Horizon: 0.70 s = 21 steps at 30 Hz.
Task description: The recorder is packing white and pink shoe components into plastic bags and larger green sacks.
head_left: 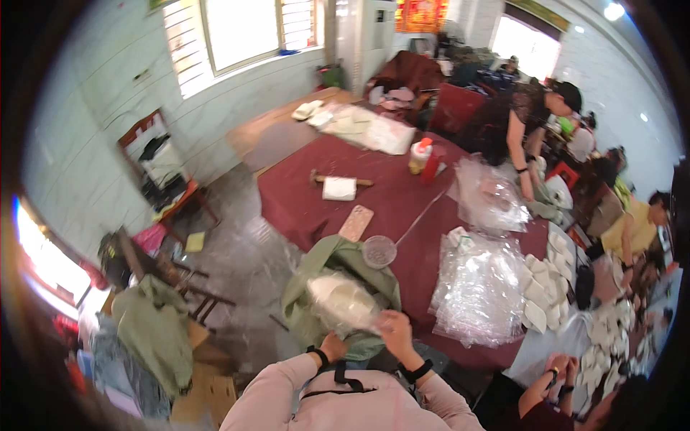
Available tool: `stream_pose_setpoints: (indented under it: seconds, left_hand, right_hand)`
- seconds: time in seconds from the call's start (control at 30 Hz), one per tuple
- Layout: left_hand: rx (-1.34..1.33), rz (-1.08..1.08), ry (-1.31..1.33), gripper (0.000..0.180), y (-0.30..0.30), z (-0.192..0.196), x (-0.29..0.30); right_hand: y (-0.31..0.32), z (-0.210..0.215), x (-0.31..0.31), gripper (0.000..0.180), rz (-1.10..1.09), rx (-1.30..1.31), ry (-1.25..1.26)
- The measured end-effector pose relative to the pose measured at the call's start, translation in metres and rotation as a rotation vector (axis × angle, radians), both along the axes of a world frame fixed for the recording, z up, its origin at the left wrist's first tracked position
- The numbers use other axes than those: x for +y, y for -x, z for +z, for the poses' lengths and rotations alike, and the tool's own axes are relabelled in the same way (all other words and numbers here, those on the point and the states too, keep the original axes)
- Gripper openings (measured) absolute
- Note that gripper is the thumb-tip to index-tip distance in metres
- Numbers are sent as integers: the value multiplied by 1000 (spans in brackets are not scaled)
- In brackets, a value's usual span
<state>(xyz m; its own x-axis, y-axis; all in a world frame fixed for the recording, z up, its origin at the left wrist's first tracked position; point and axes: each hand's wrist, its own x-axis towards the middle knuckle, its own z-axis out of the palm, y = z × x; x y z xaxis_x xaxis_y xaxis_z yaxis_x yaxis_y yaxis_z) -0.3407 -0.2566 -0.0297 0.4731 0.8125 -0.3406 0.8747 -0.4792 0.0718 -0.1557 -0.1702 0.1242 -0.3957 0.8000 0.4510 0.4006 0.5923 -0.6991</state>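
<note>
A clear plastic bag point(345, 300) with a cream-coloured, padded-looking piece inside lies in front of me over green cloth point(302, 291). At the bag's right end, my right hand point(394, 332) pinches the plastic between its fingers. My left hand point(333, 348) is closed at the bag's lower left, against the green cloth; what its fingers hold is hidden. Just beyond the bag stands a round clear plastic tub point(379, 252), with small contents I cannot make out. A phone in a patterned pinkish case point(356, 223) lies beside the tub.
On the dark red tablecloth point(302, 169) are a hammer point(363, 182), a white block point(339, 189), bottles point(420, 154) and a stack of clear bags point(478, 287). Cream pieces point(546, 291) lie at the right. A co-worker point(514, 129) bends over the far side; another person's hands point(560, 366) are lower right.
</note>
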Motion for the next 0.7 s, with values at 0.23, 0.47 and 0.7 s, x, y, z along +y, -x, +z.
stream_pose_setpoints:
  seconds: [0.23, 0.47, 0.7]
  left_hand:
    - [-589, 17, 743, 33, -5, 39, 31]
    - [-375, -691, -25, 24, 36, -57, 15]
    - [-483, -375, 526, 29, 0, 69, 38]
  right_hand:
    - [-14, -208, -23, 25, 474, -157, 655]
    - [30, -245, -5, 25, 159, -245, 438]
    - [38, -216, -4, 16, 777, -652, 442]
